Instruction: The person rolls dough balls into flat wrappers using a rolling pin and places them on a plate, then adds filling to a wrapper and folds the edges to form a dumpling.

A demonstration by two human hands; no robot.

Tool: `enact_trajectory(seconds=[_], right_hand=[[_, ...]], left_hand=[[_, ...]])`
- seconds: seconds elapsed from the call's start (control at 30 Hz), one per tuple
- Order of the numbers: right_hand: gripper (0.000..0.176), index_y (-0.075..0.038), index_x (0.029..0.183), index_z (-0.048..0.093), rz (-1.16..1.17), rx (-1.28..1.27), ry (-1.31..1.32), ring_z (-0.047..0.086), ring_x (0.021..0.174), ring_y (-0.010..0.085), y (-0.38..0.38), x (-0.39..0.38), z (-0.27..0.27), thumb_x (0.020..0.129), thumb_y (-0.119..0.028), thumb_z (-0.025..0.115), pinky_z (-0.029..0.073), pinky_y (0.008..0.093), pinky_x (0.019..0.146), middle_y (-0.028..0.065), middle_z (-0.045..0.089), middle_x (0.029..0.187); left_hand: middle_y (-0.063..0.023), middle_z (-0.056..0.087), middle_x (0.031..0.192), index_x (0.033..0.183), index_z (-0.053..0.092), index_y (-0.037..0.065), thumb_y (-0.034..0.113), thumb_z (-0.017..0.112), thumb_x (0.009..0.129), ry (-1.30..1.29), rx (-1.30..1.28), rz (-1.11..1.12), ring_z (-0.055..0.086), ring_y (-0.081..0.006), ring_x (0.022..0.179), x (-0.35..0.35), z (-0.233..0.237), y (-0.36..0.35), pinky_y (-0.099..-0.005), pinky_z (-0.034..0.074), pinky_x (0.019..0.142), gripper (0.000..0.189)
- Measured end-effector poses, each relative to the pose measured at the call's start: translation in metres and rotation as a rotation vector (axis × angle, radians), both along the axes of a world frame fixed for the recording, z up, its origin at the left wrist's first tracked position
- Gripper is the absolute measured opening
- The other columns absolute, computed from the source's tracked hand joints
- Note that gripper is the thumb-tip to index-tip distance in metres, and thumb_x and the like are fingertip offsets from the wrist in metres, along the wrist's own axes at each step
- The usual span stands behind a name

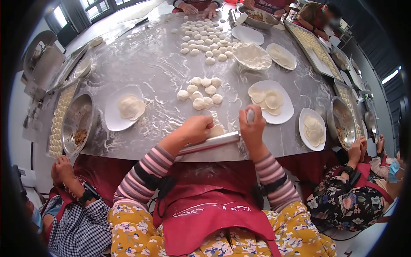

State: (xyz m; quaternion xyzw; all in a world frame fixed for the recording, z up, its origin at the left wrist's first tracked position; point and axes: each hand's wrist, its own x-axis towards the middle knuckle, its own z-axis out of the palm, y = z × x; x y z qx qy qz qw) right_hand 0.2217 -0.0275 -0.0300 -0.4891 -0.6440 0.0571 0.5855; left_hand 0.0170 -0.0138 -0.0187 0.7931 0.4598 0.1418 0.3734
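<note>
My left hand [198, 129] is closed at the table's near edge, its fingers pinching the edge of a small flat dough wrapper [217, 130]. My right hand [253, 128] is wrapped round the handle of a metal rolling pin [209, 144]. A pale, rounded end shows above that fist. The pin's barrel lies slantwise along the near edge, just in front of the wrapper, which it partly hides. Beyond my hands sits a cluster of small dough rounds [198, 103]. To the right, a white plate [284, 115] holds rolled wrappers [266, 99].
The floured metal table [158, 55] carries many more dough pieces [207, 37] farther back. A plate with stacked wrappers [129, 107] is at left. Filling bowls [87, 113] [342, 113] stand at both sides, beside trays of dumplings [62, 115]. Co-workers' hands [64, 169] are near both edges.
</note>
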Motion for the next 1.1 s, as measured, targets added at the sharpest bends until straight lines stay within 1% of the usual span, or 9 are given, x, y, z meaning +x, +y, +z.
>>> enact_trajectory(seconds=[0.13,0.27,0.33,0.43,0.53,0.67,0.9,0.97,1.1], right_hand=[[0.017,-0.004,0.087,0.049,0.043,-0.014,-0.002,0.057,0.063,0.0349,0.032,-0.014,0.0,0.078,-0.001,0.064,0.045,0.0377,0.057,0.0156,0.056,0.073],[0.018,-0.003,0.086,0.049,-0.005,-0.083,-0.005,0.054,0.061,0.031,-0.006,0.003,-0.002,0.078,0.0,0.064,0.045,0.0361,0.058,0.0144,0.053,0.072],[0.018,-0.003,0.086,0.048,-0.045,0.01,-0.19,0.053,0.059,0.0288,-0.036,0.012,-0.001,0.078,0.001,0.063,0.044,0.0352,0.057,0.0138,0.052,0.072],[0.018,-0.003,0.087,0.049,0.011,-0.204,0.103,0.053,0.058,0.0298,-0.056,0.017,-0.014,0.077,0.002,0.063,0.044,0.0356,0.056,0.0145,0.052,0.072],[0.018,-0.003,0.087,0.049,-0.068,0.055,-0.07,0.054,0.059,0.0325,-0.02,0.004,-0.001,0.077,0.001,0.063,0.044,0.0365,0.055,0.015,0.053,0.072],[0.02,-0.004,0.089,0.05,-0.025,-0.014,-0.051,0.057,0.064,0.0361,0.027,-0.008,-0.004,0.077,-0.001,0.065,0.044,0.0381,0.056,0.0156,0.057,0.073],[0.021,-0.004,0.088,0.05,-0.053,0.019,-0.114,0.055,0.057,0.0324,-0.042,0.009,-0.004,0.076,0.0,0.066,0.045,0.0363,0.054,0.0129,0.054,0.069],[0.021,-0.004,0.088,0.05,-0.009,-0.175,0.112,0.054,0.055,0.0305,-0.064,0.009,0.0,0.076,0.002,0.065,0.045,0.0355,0.053,0.0116,0.053,0.068],[0.02,-0.004,0.088,0.049,-0.07,-0.017,-0.005,0.055,0.057,0.0336,-0.025,0.001,0.004,0.076,0.0,0.065,0.045,0.0371,0.053,0.0139,0.054,0.068]], left_hand=[[-0.0223,0.062,0.084,0.082,0.061,0.0,0.018,0.056,0.082,0.092,0.089,0.046,0.06,-0.0388,0.081,0.014,-0.005,0.01,-0.0445,0.046,0.07,0.019],[-0.0226,0.062,0.082,0.083,0.06,-0.001,0.014,0.057,0.08,0.058,0.058,0.019,0.059,-0.0392,0.08,0.012,-0.001,0.007,-0.0444,0.045,0.069,0.016],[-0.0227,0.062,0.083,0.084,0.06,-0.001,0.013,0.057,0.08,0.068,0.049,0.019,0.059,-0.0393,0.081,0.006,-0.004,0.005,-0.0444,0.045,0.069,0.015],[-0.0226,0.061,0.083,0.087,0.059,-0.001,0.009,0.057,0.079,-0.042,0.056,0.04,0.06,-0.038,0.081,-0.003,-0.01,-0.001,-0.0432,0.046,0.069,0.013],[-0.022,0.061,0.084,0.089,0.059,-0.001,0.008,0.055,0.08,-0.102,-0.033,0.022,0.06,-0.0363,0.082,-0.001,-0.008,-0.007,-0.042,0.046,0.069,0.013],[-0.0214,0.062,0.083,0.086,0.06,-0.001,0.011,0.056,0.08,-0.039,0.006,0.049,0.061,-0.0361,0.08,0.012,0.002,0.001,-0.0406,0.047,0.07,0.014],[-0.0197,0.062,0.079,0.086,0.059,-0.002,0.005,0.057,0.079,-0.062,-0.008,0.04,0.061,-0.0295,0.072,0.003,-0.012,0.01,-0.0384,0.047,0.064,0.01],[-0.0194,0.063,0.08,0.087,0.058,-0.002,0.004,0.057,0.079,-0.075,-0.083,0.043,0.061,-0.0283,0.073,-0.002,-0.002,0.004,-0.0381,0.047,0.065,0.01],[-0.0201,0.062,0.081,0.09,0.058,-0.002,0.005,0.055,0.082,-0.097,-0.013,-0.004,0.061,-0.0292,0.075,0.0,-0.008,-0.003,-0.0384,0.047,0.067,0.011]])
